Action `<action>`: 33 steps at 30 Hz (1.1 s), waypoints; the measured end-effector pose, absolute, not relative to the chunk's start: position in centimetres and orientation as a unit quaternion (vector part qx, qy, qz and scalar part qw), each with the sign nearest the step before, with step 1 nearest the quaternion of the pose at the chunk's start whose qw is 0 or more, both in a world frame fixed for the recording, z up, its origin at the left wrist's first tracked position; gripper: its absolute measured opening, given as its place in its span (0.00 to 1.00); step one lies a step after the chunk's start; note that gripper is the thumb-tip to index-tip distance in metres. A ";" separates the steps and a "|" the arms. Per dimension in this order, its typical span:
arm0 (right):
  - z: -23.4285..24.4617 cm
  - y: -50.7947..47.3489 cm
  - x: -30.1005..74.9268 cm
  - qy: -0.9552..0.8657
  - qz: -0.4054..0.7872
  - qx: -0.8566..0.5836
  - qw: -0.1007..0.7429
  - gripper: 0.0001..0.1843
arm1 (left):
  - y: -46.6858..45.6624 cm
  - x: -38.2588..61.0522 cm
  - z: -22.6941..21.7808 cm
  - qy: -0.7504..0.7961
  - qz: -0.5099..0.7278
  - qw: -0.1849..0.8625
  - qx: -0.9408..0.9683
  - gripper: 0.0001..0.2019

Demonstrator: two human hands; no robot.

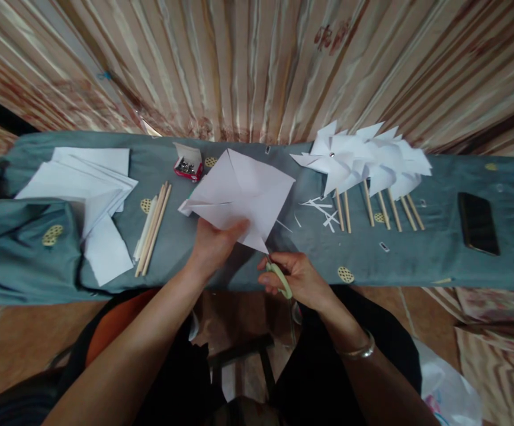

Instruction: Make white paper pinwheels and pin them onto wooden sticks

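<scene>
A square sheet of white paper [257,183] with slits running in from its corners is raised over the middle of the table. My left hand [215,242] grips its near left edge, thumb on top and fingers hidden beneath. In my right hand [299,278] is a pair of scissors [279,279] with light green handles. Their blades are at the paper's near corner, mostly hidden by it. A small red and white box [188,163] of metal pins stands open just beyond the paper's left side.
White sheets [74,177] and several wooden sticks [154,228] lie left. Several paper pinwheels [372,157] on sticks overlap at right, near paper strips [325,210]. A phone [478,222] lies farther right on the green cloth [426,260]. A curtain [248,71] hangs behind.
</scene>
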State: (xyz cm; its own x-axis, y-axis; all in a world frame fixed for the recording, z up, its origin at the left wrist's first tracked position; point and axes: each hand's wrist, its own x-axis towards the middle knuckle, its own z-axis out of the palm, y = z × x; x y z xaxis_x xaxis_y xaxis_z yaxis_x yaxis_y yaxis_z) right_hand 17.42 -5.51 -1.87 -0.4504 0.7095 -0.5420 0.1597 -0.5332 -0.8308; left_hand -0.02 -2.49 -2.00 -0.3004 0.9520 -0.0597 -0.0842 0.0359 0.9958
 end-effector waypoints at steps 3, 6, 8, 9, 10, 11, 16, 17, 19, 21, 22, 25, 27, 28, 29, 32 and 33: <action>-2.4 -5.8 18.2 -0.485 0.700 -0.496 0.169 0.21 | -2.2 -0.5 -2.1 0.562 0.589 0.435 0.385 0.15; -2.8 -5.9 19.4 -0.598 0.588 -0.521 0.160 0.19 | -2.0 -1.1 -2.2 0.558 0.601 0.427 0.380 0.15; -2.6 -5.8 20.3 -0.654 0.488 -0.558 0.151 0.18 | -1.9 -1.5 -2.4 0.563 0.604 0.422 0.374 0.16; -2.4 -5.6 20.7 -0.670 0.439 -0.580 0.145 0.19 | -1.9 -1.6 -2.5 0.566 0.605 0.422 0.369 0.16; -2.2 -5.4 21.2 -0.681 0.392 -0.602 0.139 0.21 | -1.9 -1.7 -2.5 0.567 0.605 0.426 0.362 0.17; -2.0 -5.2 21.7 -0.689 0.348 -0.623 0.132 0.23 | -1.9 -1.7 -2.6 0.564 0.608 0.433 0.353 0.17; -1.2 -3.9 24.0 -0.700 0.137 -0.697 0.071 0.24 | -2.5 -0.5 -2.9 0.551 0.600 0.508 0.279 0.21; -1.2 -3.6 24.4 -0.697 0.104 -0.707 0.054 0.24 | -2.7 -0.1 -3.0 0.552 0.591 0.524 0.268 0.22; -1.1 -3.2 24.9 -0.691 0.058 -0.720 0.016 0.23 | -3.1 0.8 -3.3 0.546 0.574 0.551 0.261 0.23; -0.9 -2.7 25.2 -0.689 0.033 -0.724 -0.017 0.22 | -3.4 1.6 -3.7 0.528 0.561 0.580 0.263 0.24; -0.9 -2.4 25.2 -0.688 0.024 -0.724 -0.030 0.21 | -3.5 1.9 -3.8 0.518 0.555 0.595 0.263 0.24; -0.8 -1.8 25.1 -0.688 0.007 -0.724 -0.051 0.20 | -3.8 2.5 -3.9 0.504 0.532 0.630 0.258 0.23; -0.8 -1.4 25.1 -0.688 0.002 -0.724 -0.056 0.20 | -3.9 2.4 -3.7 0.505 0.515 0.644 0.257 0.23; -0.8 -1.3 25.0 -0.688 0.001 -0.723 -0.058 0.20 | -4.0 2.3 -3.5 0.505 0.507 0.649 0.259 0.23; -0.8 -1.2 25.0 -0.687 -0.001 -0.724 -0.059 0.20 | -4.1 2.1 -3.3 0.505 0.502 0.651 0.264 0.23; -0.8 -0.9 25.0 -0.685 -0.005 -0.726 -0.065 0.22 | -4.4 1.3 -2.8 0.514 0.503 0.630 0.293 0.21; -0.8 -0.9 25.0 -0.684 -0.007 -0.727 -0.067 0.22 | -4.5 0.9 -2.7 0.525 0.500 0.617 0.307 0.20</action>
State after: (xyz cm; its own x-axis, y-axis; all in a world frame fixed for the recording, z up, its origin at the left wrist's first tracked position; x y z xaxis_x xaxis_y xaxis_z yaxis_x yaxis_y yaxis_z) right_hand 25.00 -0.87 -0.84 0.0647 0.9945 -0.0820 0.9927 -0.0557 0.1072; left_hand 0.92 -4.47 -2.69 -0.0511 0.9392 -0.3396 -0.2951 0.3106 0.9036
